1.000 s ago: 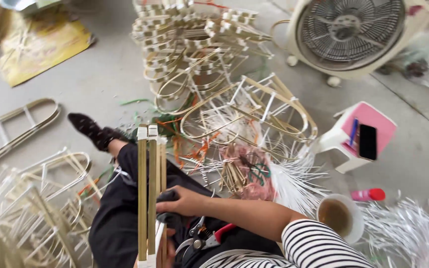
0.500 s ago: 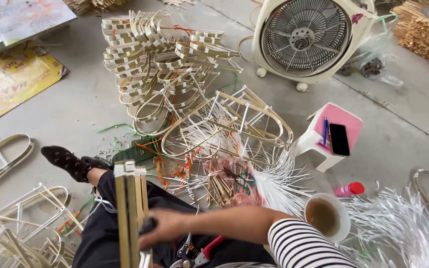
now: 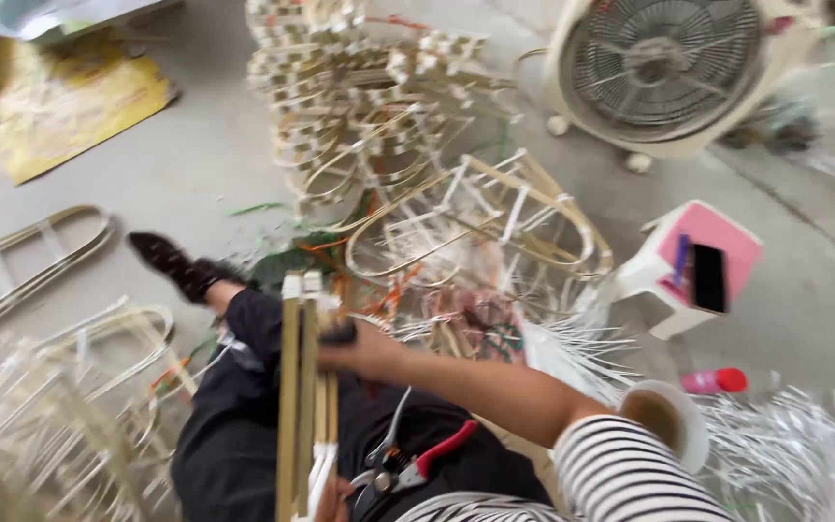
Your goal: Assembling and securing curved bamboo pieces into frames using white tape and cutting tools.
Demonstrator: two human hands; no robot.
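1. Bundle of yellowish bamboo-like strips (image 3: 303,387): smooth, matt.
2. Red-handled pliers (image 3: 416,464): glossy plastic grips, bare metal jaws.
3. Pink-topped white plastic stool (image 3: 698,271): smooth.
4. Grey concrete floor (image 3: 176,164): matt, rough.
5. Striped sleeve (image 3: 620,474): soft cloth.

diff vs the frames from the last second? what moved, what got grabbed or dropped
The right hand stays gripping the upright bundle of bamboo strips, sliding slightly higher on it. Nothing newly grabbed or dropped. The left hand is barely visible at the bundle's base. The view swung about. Red-handled pliers still lie on the lap; fan, pink stool and cup unmoved.
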